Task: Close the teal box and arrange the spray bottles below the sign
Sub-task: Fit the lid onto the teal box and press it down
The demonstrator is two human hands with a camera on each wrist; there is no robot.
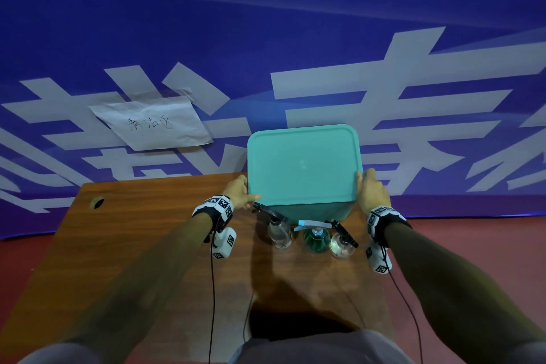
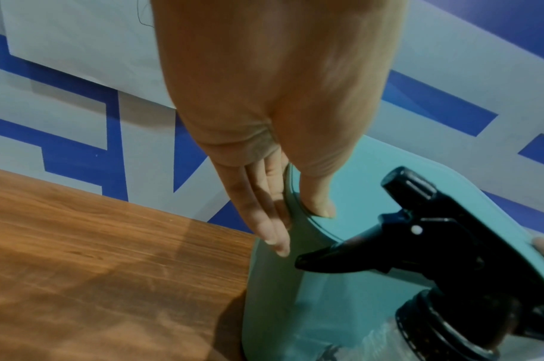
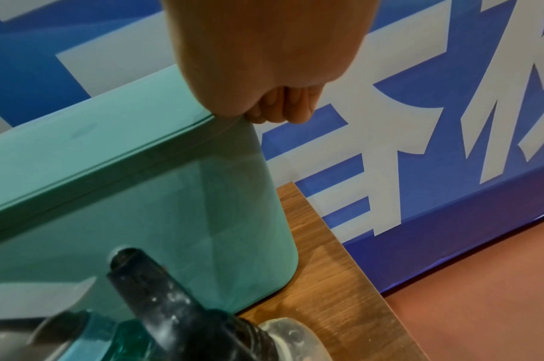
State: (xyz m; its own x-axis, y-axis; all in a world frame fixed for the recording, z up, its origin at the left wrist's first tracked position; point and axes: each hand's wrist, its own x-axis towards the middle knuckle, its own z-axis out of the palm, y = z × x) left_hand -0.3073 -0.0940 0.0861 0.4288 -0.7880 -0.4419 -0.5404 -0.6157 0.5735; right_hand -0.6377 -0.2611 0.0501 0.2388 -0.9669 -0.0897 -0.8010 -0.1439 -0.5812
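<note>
My left hand [image 1: 237,190] lies flat on the box [image 1: 307,210] at 9 o'clock, thumb on its lid [image 1: 304,165]; my right hand [image 1: 373,190] clasps it at 3; three bottles [image 1: 315,238] stand at 6

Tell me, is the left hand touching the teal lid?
Touching. In the left wrist view, the left hand has its thumb pressed on the teal lid and its fingers flat against the box's side.
</note>
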